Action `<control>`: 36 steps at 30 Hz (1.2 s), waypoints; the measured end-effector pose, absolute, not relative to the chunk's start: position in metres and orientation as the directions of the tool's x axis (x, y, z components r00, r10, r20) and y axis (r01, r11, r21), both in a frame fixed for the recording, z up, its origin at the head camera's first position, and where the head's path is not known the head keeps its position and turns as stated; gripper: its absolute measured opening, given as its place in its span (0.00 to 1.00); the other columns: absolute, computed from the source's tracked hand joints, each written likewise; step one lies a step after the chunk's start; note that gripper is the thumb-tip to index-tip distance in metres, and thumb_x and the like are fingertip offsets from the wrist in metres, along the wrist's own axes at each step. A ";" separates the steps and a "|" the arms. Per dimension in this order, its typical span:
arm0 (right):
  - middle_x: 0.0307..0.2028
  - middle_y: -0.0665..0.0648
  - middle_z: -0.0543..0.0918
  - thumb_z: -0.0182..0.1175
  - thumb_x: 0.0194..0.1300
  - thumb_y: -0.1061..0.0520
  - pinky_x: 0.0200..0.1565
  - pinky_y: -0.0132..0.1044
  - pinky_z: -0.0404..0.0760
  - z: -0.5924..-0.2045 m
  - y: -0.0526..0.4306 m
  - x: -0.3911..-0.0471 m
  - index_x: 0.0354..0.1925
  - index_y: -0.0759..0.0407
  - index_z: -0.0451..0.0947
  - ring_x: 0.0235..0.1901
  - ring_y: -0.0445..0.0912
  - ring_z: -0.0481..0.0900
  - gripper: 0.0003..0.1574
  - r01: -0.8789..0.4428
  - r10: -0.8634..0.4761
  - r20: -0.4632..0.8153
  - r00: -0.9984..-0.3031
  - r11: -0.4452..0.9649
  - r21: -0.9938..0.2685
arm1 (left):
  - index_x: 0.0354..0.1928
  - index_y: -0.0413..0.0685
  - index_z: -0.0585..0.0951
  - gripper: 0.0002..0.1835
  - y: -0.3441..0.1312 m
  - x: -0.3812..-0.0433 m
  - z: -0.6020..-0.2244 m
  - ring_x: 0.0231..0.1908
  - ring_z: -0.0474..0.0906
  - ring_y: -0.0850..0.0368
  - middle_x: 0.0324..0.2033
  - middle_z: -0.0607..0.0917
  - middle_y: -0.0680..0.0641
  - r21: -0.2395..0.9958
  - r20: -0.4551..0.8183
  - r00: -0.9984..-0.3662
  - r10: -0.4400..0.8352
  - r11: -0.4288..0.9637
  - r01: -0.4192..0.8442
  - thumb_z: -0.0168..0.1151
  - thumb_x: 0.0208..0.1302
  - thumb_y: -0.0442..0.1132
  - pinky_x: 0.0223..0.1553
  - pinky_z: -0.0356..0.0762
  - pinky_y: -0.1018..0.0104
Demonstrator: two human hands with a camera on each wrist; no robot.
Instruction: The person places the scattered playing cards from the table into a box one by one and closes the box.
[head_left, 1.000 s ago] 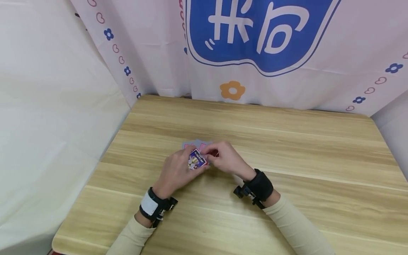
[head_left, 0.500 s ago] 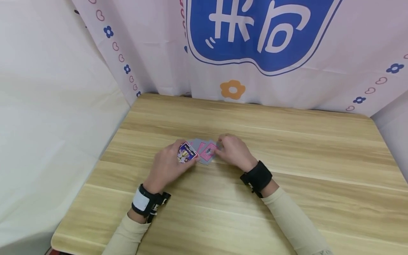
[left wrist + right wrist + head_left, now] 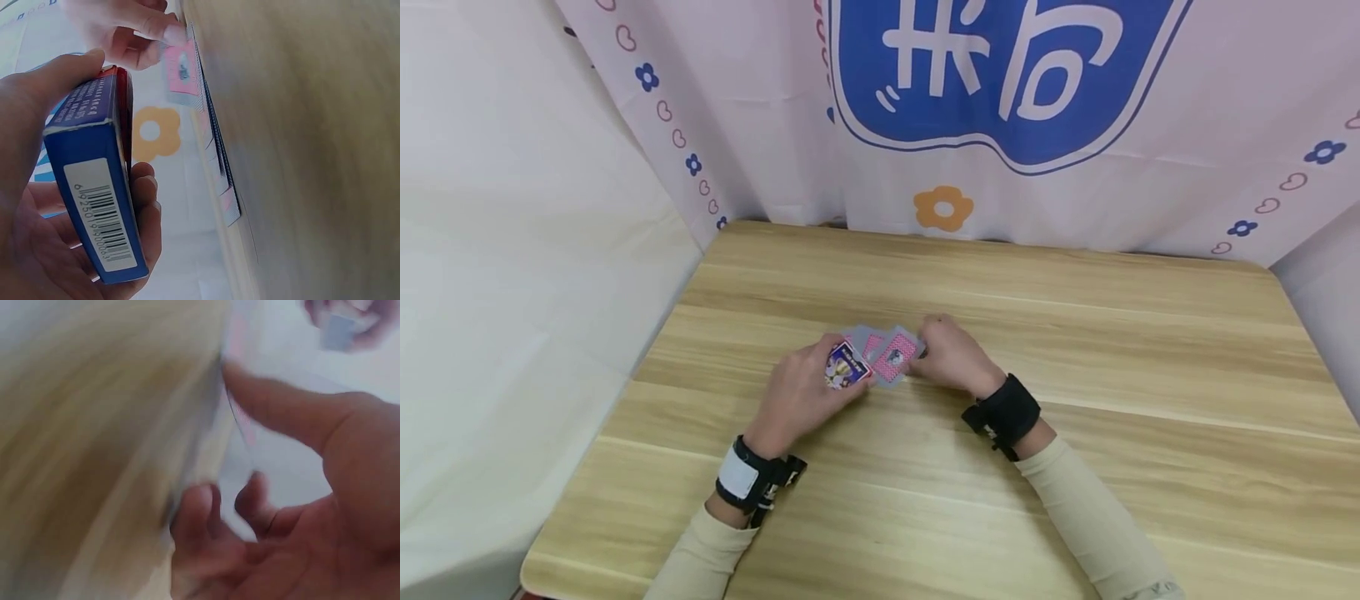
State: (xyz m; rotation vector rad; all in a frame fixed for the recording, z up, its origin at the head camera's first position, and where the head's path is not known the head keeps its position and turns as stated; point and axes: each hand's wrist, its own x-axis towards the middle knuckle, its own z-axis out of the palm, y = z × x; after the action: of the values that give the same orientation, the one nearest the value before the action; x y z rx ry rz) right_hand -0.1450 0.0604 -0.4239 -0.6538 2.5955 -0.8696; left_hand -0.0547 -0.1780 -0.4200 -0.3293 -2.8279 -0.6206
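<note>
My left hand grips a small blue card box between thumb and fingers, just above the table. In the left wrist view the white barcode label on the box's end faces the camera. My right hand holds a playing card by its right edge, with its pink patterned back up. That card overlaps a row of face-down playing cards on the table, partly hidden behind it and the box. The right wrist view is blurred, with the thumb at the card's edge.
The wooden table extends around both hands. Behind it hangs a printed curtain with a blue emblem, and a white sheet hangs along the left side. Both wrists wear black straps with cameras.
My right hand has moved right, away from the box, bringing a card into view over the row. My left hand has shifted slightly left with the box, uncovering more cards.
</note>
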 end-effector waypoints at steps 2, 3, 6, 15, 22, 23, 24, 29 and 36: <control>0.37 0.57 0.79 0.66 0.69 0.58 0.33 0.35 0.72 -0.419 0.065 -0.147 0.41 0.61 0.79 0.32 0.47 0.74 0.08 -0.255 -0.541 -0.192 -0.819 0.643 -0.722 | 0.60 0.40 0.80 0.40 -0.177 -0.055 -0.421 0.30 0.85 0.56 0.37 0.91 0.43 0.380 0.273 -0.946 0.176 0.884 0.274 0.81 0.54 0.60 0.27 0.80 0.63; 0.36 0.58 0.80 0.63 0.70 0.60 0.33 0.34 0.72 -0.417 0.068 -0.149 0.46 0.62 0.79 0.32 0.47 0.75 0.08 -0.223 -0.555 -0.197 -0.808 0.599 -0.769 | 0.60 0.40 0.80 0.40 -0.176 -0.055 -0.421 0.29 0.85 0.56 0.36 0.91 0.43 0.378 0.276 -0.944 0.180 0.883 0.279 0.81 0.54 0.60 0.27 0.81 0.63; 0.36 0.59 0.80 0.54 0.73 0.63 0.33 0.34 0.72 -0.407 0.074 -0.150 0.58 0.60 0.75 0.33 0.48 0.76 0.16 -0.104 -0.571 -0.209 -0.794 0.466 -0.879 | 0.60 0.40 0.81 0.40 -0.174 -0.055 -0.420 0.30 0.86 0.55 0.36 0.91 0.42 0.381 0.282 -0.940 0.192 0.877 0.294 0.81 0.54 0.59 0.28 0.81 0.62; 0.38 0.63 0.78 0.53 0.76 0.60 0.38 0.37 0.73 -0.392 0.081 -0.145 0.66 0.60 0.75 0.32 0.46 0.73 0.23 0.093 -0.622 -0.252 -0.741 0.278 -0.956 | 0.62 0.40 0.80 0.42 -0.170 -0.053 -0.422 0.27 0.84 0.59 0.35 0.91 0.44 0.383 0.276 -0.939 0.206 0.872 0.304 0.78 0.56 0.64 0.25 0.78 0.69; 0.35 0.55 0.78 0.53 0.75 0.59 0.38 0.37 0.73 -0.394 0.079 -0.144 0.60 0.62 0.78 0.31 0.45 0.72 0.19 0.059 -0.650 -0.252 -0.717 0.303 -0.951 | 0.61 0.39 0.81 0.42 -0.168 -0.051 -0.423 0.28 0.84 0.58 0.36 0.91 0.44 0.376 0.308 -0.925 0.223 0.864 0.334 0.78 0.56 0.64 0.26 0.79 0.69; 0.35 0.54 0.78 0.53 0.76 0.59 0.38 0.37 0.73 -0.394 0.078 -0.143 0.60 0.61 0.78 0.32 0.45 0.72 0.18 0.059 -0.649 -0.254 -0.717 0.306 -0.950 | 0.60 0.39 0.81 0.41 -0.167 -0.051 -0.423 0.29 0.84 0.59 0.37 0.91 0.43 0.372 0.310 -0.923 0.228 0.865 0.338 0.78 0.56 0.64 0.26 0.78 0.69; 0.35 0.54 0.78 0.53 0.76 0.59 0.38 0.37 0.73 -0.395 0.078 -0.143 0.60 0.61 0.78 0.32 0.46 0.72 0.18 0.060 -0.649 -0.255 -0.717 0.307 -0.950 | 0.60 0.39 0.81 0.41 -0.167 -0.050 -0.423 0.29 0.84 0.58 0.38 0.91 0.43 0.369 0.311 -0.921 0.234 0.863 0.344 0.78 0.56 0.64 0.27 0.78 0.69; 0.34 0.53 0.79 0.56 0.77 0.58 0.38 0.37 0.74 -0.397 0.072 -0.138 0.59 0.59 0.79 0.32 0.46 0.74 0.16 0.043 -0.623 -0.260 -0.738 0.340 -0.939 | 0.58 0.40 0.82 0.39 -0.166 -0.048 -0.423 0.28 0.82 0.60 0.37 0.90 0.44 0.366 0.310 -0.916 0.255 0.857 0.363 0.78 0.56 0.63 0.26 0.76 0.69; 0.33 0.54 0.83 0.58 0.76 0.56 0.35 0.32 0.76 -0.398 0.058 -0.131 0.60 0.56 0.79 0.31 0.44 0.78 0.18 -0.062 -0.663 -0.238 -0.710 0.395 -0.916 | 0.59 0.36 0.81 0.42 -0.167 -0.048 -0.424 0.25 0.78 0.61 0.32 0.88 0.46 0.376 0.350 -0.907 0.232 0.853 0.363 0.79 0.55 0.63 0.22 0.72 0.70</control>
State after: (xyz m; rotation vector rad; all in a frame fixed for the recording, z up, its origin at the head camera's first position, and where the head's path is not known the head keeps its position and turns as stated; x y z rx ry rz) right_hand -0.1312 0.0578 -0.3979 -0.6169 2.0663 -1.3216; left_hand -0.0483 -0.1673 -0.4240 -0.4504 -2.7360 -0.6383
